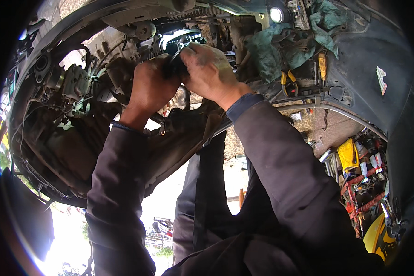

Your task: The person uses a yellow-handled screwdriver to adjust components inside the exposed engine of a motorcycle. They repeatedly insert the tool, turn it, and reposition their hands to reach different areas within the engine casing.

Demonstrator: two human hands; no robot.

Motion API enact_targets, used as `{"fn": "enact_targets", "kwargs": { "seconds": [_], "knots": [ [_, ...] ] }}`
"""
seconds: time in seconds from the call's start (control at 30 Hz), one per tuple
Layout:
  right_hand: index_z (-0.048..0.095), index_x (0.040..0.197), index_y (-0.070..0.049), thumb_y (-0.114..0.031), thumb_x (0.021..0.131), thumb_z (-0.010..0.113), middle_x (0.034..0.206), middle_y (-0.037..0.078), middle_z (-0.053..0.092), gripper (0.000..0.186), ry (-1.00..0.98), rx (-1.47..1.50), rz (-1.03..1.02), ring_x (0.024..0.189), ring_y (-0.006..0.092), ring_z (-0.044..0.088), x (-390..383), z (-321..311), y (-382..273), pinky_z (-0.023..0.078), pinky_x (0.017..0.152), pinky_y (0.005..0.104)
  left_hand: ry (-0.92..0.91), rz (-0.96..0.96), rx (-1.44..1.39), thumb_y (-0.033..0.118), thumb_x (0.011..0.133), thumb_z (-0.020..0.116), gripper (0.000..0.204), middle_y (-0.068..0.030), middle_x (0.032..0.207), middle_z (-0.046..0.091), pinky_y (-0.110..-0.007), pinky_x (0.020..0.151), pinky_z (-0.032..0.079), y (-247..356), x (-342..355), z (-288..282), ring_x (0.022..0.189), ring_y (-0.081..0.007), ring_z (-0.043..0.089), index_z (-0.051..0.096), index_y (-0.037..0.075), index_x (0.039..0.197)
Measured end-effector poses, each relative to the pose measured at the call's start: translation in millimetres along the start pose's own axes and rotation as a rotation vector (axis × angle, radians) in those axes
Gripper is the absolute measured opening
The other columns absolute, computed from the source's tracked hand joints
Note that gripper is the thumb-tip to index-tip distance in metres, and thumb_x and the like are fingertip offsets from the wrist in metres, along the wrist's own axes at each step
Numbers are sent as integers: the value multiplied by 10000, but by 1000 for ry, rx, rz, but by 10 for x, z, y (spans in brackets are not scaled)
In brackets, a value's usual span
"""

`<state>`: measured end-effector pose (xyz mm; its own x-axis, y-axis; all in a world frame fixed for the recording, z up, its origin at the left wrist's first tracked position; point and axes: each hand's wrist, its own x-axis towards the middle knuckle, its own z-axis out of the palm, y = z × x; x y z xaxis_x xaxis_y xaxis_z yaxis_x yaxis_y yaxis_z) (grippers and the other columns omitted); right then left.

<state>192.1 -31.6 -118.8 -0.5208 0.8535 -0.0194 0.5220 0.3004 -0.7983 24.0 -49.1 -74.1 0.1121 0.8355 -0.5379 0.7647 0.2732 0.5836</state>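
Car workshop: engine bay [73, 147], red tool rack [372, 202].

The two arms [285, 142] stretched from near toward far. The left hand [152, 82] was curled, and the right hand [209, 69], also curled, was just to its right.

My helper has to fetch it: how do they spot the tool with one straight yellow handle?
From the large dark car panel on the right, look left to the crumpled teal cloth. Just below that cloth is the straight yellow-handled tool; its single handle sets it apart from the paired yellow-and-black handles to its left.
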Motion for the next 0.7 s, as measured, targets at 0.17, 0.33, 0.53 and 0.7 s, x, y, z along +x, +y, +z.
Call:
{"fn": "enact_targets", "kwargs": {
  "seconds": [0.17,0.33,0.53,0.7],
  "knots": [
    [554,849,-31,-68,715,681,801,124,598,189,135,12,-75,764,325,640,-14,40,-13,518,670,431,-187,-177,-271,105,805,618,218,-18,777,633,-276,646,457,165,1,-190,704,-87,513,644,-49,956],
    [555,857,-25,-105,706,707,799,137,622,228,83,7,48,775,324,653,-16,58,-70,518,675,434,-77,-189,-483,168,806,597,280,-132,769,653,-313,727,481,305,-132,-162,741,-121,551,656,-56,963],
    [556,893,-13,-154,725,730,842,148,627,279,0,-2,200,842,345,639,2,79,-151,510,732,445,-1,-237,-514,168,821,540,297,-97,777,635,-295,712,463,294,-251,-76,753,-129,542,632,-71,972],
    [563,900,-8,-186,744,730,856,175,635,290,-31,9,279,855,368,635,20,74,-193,506,757,465,50,-369,-656,170,829,508,287,-86,767,623,-301,689,455,272,-315,6,736,-132,532,638,-60,941]
  ]
}}
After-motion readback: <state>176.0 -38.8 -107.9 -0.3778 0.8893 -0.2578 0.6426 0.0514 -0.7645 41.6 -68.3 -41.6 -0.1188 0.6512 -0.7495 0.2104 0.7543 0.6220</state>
